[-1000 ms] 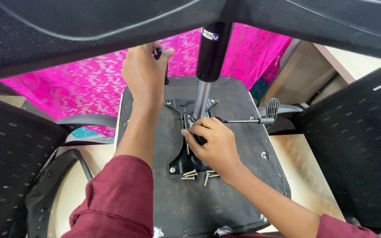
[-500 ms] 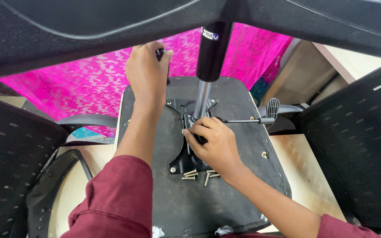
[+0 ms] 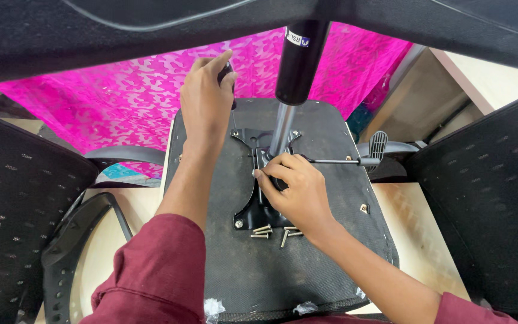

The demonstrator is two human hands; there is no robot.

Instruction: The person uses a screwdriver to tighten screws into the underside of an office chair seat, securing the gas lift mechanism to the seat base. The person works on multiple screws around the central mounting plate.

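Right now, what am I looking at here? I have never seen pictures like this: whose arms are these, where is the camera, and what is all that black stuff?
The camera sits on a person's head and looks down at their own two bare hands. In front of them an office chair seat lies upside down on a light table. A black metal mechanism plate is on its underside, with a gas lift cylinder rising toward the camera. The left hand grips a dark tool handle near the seat's far edge. The right hand rests on the mechanism. Loose screws lie beside it. An adjustment lever sticks out to the right, and pink cloth lies behind.
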